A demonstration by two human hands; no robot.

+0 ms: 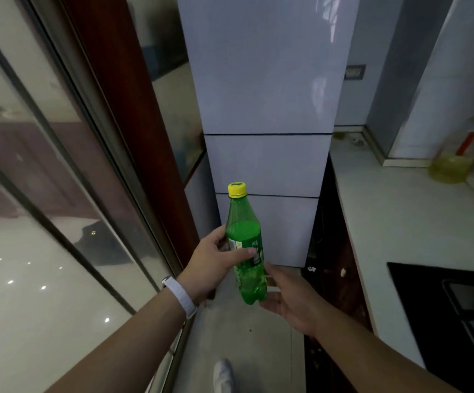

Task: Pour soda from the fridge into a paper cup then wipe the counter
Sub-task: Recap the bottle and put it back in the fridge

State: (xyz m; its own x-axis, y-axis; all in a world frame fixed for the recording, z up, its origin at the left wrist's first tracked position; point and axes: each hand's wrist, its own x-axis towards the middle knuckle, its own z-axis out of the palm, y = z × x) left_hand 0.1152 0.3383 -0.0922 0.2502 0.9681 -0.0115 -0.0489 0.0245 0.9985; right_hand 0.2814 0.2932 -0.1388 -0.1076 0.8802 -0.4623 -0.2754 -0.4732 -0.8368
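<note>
Head | one soda bottle (243, 231) | left hand (213, 265) grips | right hand (289, 299) cradles

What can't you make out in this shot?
Head view only.
1. Soda bottle label: print too small, left hand covers part.
2. Right hand: fingertips hidden behind bottle base.
3. Yellow bottle on counter: blurred.
4. Stove: cut by right edge.

Dim indoor light w/ a cool grey cast. Brightest area sits at 9 o'clock, pale light thru the glass sliding door (45, 171), plus small white point glints at 8. Soft sheen on the fridge (264, 80) front at 12. Oil bottle (454, 154) at 3 is smeared by blur. Straight lines bend hard toward the edges (wide-angle lens). Soda bottle (245, 245) near centre looks fairly sharp.
</note>
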